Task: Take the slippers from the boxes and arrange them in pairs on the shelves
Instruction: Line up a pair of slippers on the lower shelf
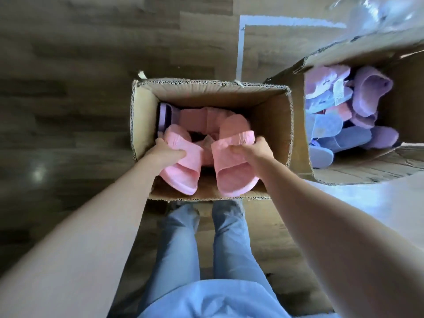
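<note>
Both my hands reach into an open cardboard box point(211, 87) on the floor in front of my legs. My left hand point(166, 152) grips the strap of one pink slipper point(183, 173). My right hand point(251, 149) grips the strap of a second pink slipper point(234, 175). Both slippers are held just above the box's near edge, soles down, toes toward me. More pink slippers point(202, 120) and a purple one point(165, 117) lie deeper in the box. No shelf is in view.
A second open cardboard box point(298, 143) at the right holds several fluffy purple, blue and pink slippers point(367, 97). Clear plastic wrapping point(385, 12) lies at the top right. The floor is wood-patterned, with a pale tape line point(241, 49) behind the boxes.
</note>
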